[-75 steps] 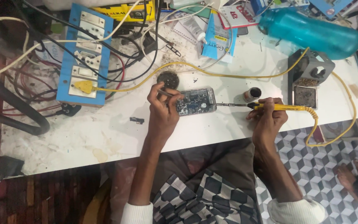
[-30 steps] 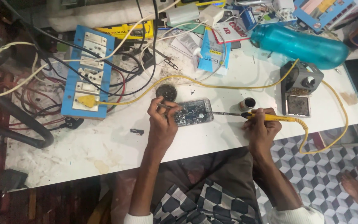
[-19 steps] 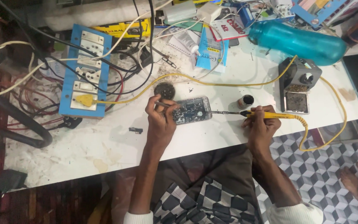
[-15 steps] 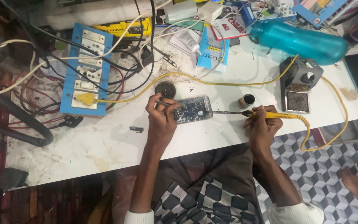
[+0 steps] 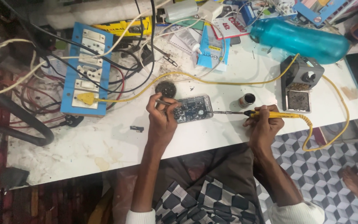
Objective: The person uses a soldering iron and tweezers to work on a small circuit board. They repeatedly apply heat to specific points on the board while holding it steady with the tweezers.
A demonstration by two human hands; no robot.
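Both forearms are bare from the wrist up to past the elbow. The left hand (image 5: 162,120) and the right hand (image 5: 264,126) wear no gloves, rings or watch that can be seen. White rolled sleeve cuffs (image 5: 139,216) show at the near edge, one on each upper arm, the right one wider and more bunched. Across the lap lies a wrapped cloth with a black-and-white checked pattern (image 5: 212,203), and above it a plain dark brown stretch of the same garment (image 5: 212,166)
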